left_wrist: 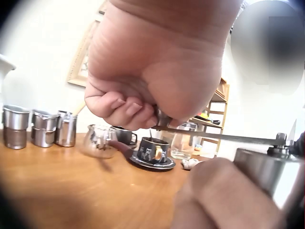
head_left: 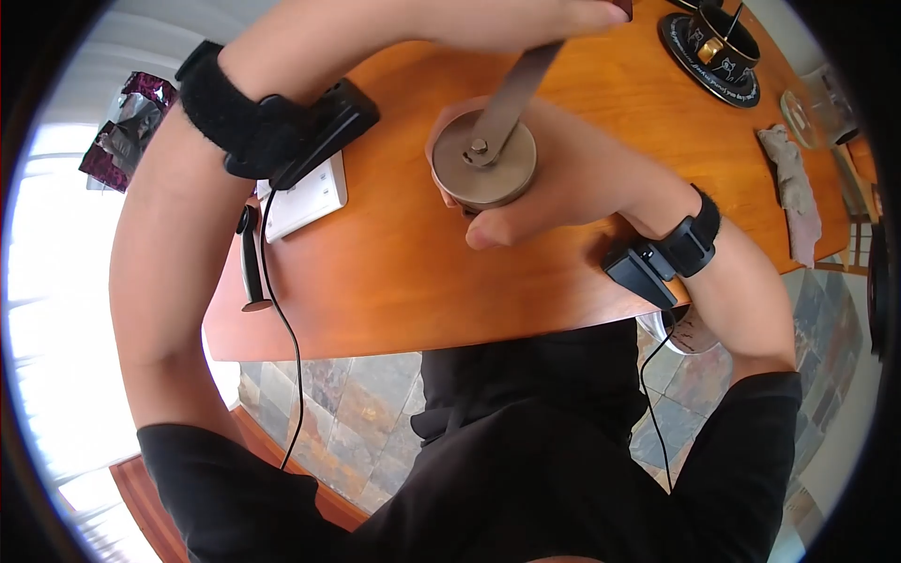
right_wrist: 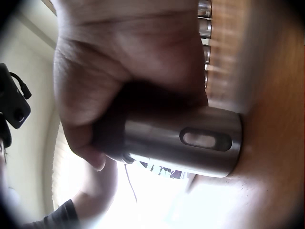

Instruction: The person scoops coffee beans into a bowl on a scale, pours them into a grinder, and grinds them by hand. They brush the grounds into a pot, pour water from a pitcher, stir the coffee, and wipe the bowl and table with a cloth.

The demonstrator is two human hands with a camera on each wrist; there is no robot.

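A metal hand grinder [head_left: 485, 159], round-topped with a flat crank arm [head_left: 521, 89], is over the wooden table. My right hand [head_left: 572, 178] grips its body, thumb on the near side. In the right wrist view the steel cylinder [right_wrist: 162, 138] has an oval window, and my right hand [right_wrist: 128, 57] wraps its darker upper part. My left hand [head_left: 516, 21] is at the crank's outer end. From the left wrist, the fingers of my left hand [left_wrist: 157, 67] curl round the knob end of the crank arm [left_wrist: 214, 136]; the knob itself is mostly hidden.
A black cup [head_left: 727, 42] stands on a saucer at the far right, near a grey cloth [head_left: 790, 178]. White papers [head_left: 310, 202] and a black-handled item [head_left: 251, 263] lie left. Metal canisters [left_wrist: 45, 129] and a glass vessel [left_wrist: 99, 140] stand along the far side.
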